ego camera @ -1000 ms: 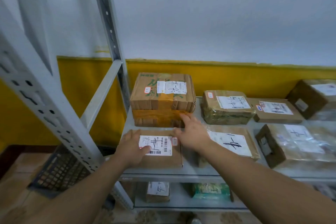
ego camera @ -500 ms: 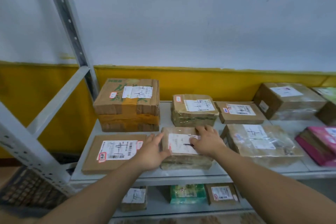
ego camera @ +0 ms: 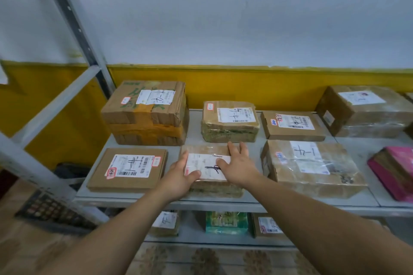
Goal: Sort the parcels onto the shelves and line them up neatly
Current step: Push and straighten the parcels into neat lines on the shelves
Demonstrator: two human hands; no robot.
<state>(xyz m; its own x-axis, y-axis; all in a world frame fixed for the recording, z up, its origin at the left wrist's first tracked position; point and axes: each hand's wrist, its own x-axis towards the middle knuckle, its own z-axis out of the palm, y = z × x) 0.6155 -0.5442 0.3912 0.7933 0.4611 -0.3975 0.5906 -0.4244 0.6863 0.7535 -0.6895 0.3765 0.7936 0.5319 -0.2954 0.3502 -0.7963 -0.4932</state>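
Note:
A small brown taped parcel [ego camera: 207,163] with a white label lies at the front middle of the grey shelf [ego camera: 196,138]. My left hand [ego camera: 178,178] lies on its left edge with fingers straight and the thumb on the label. My right hand [ego camera: 239,165] rests flat on its right top, fingers stretched toward the back. A flat cardboard parcel [ego camera: 128,169] lies to the left. A tall taped box [ego camera: 147,111] stands behind that one.
Behind the hands sit a plastic-wrapped parcel [ego camera: 230,121] and a flat box [ego camera: 292,125]. A wide wrapped parcel [ego camera: 312,167], a big box [ego camera: 362,111] and a pink packet [ego camera: 395,169] lie to the right. A lower shelf holds more parcels [ego camera: 226,222]. A black crate [ego camera: 49,210] sits on the floor left.
Both hands moved from the flat left parcel to the small middle parcel and now rest on it. The view has shifted right.

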